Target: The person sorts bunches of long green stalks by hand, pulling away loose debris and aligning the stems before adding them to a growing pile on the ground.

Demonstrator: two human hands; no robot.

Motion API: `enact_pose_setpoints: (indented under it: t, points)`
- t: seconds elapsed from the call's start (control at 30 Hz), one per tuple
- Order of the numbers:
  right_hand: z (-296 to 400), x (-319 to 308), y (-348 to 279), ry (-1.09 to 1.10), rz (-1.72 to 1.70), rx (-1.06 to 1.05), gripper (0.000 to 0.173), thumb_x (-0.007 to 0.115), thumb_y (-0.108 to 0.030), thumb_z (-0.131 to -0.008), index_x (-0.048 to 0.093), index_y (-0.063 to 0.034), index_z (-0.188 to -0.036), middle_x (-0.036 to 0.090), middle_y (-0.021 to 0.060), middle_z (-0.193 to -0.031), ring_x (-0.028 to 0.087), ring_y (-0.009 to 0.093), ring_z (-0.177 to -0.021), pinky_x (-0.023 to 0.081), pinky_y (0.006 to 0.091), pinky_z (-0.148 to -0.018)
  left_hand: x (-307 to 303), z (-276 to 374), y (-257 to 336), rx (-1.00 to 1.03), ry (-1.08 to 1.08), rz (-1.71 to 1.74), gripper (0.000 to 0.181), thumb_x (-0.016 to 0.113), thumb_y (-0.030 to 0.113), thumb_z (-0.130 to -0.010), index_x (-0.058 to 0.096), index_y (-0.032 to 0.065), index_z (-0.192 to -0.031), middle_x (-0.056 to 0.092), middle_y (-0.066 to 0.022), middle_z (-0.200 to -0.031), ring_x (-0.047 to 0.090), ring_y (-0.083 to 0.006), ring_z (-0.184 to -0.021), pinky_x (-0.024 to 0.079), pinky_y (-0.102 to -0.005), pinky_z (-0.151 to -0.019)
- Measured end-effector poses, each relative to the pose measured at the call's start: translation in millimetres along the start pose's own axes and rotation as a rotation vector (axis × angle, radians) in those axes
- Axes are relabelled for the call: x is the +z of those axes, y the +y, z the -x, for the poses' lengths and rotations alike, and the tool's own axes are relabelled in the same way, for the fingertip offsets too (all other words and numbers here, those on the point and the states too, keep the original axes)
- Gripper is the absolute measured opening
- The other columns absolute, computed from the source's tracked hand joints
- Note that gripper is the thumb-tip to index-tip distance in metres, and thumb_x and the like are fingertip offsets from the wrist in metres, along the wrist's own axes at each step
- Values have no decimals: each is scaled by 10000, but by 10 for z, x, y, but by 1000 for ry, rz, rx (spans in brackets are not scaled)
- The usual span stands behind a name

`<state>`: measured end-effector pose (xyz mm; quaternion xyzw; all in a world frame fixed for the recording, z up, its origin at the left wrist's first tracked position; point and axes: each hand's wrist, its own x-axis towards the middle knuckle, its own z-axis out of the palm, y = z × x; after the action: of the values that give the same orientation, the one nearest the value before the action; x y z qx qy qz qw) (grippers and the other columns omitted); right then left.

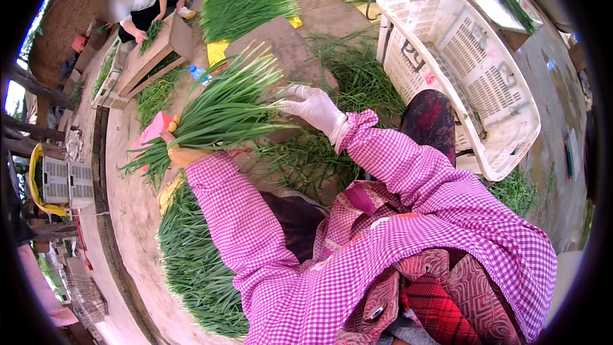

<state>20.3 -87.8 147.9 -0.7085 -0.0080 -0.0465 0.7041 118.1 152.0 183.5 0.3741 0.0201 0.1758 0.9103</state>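
Observation:
A loose bunch of garlic chives [225, 110] lies across my left hand [184, 153], which grips it near the green leaf ends. Its pale stem ends fan out toward the right. My right hand [313, 105], in a white glove, is at those stem ends with thumb and fingers bent. Whether the fingertips pinch a stem is too fine to tell. Below the bunch is a low board [282, 52], partly covered by it. Loose green leaves [316, 163] are strewn around the board and between my knees.
A large white plastic crate [459, 72] stands at my right knee. Chives lie in spread layers at the lower left [201, 268] and ahead on yellow sheeting [249, 5]. Another person [148, 0] handles chives at a wooden bench [148, 57]. A plastic bottle [198, 74] is beyond the bunch.

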Motion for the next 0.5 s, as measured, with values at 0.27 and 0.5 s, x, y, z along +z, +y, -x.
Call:
enact_pose_setpoints:
  t: [0.27, 0.5]
  points:
    - [-1, -104, 77, -45, -134, -54, 293, 621, -88, -830, 616, -17, -1114, 575, 74, -1214, 502, 143, -1134, 375, 286, -982, -90, -30, 87, 3, -31, 138, 304, 395, 262, -953, 570, 49, -825, 644, -148, -938, 620, -272, -840, 539, -459, -797]
    - [30, 157, 118, -90, -301, 71, 213, 613, -133, -869, 651, -20, -1045, 672, 52, -954, 589, 123, -908, 431, 258, -865, 168, 144, 65, 44, 14, 46, 320, 360, 239, -965, 531, 45, -776, 639, -147, -892, 609, -255, -811, 540, -441, -790]
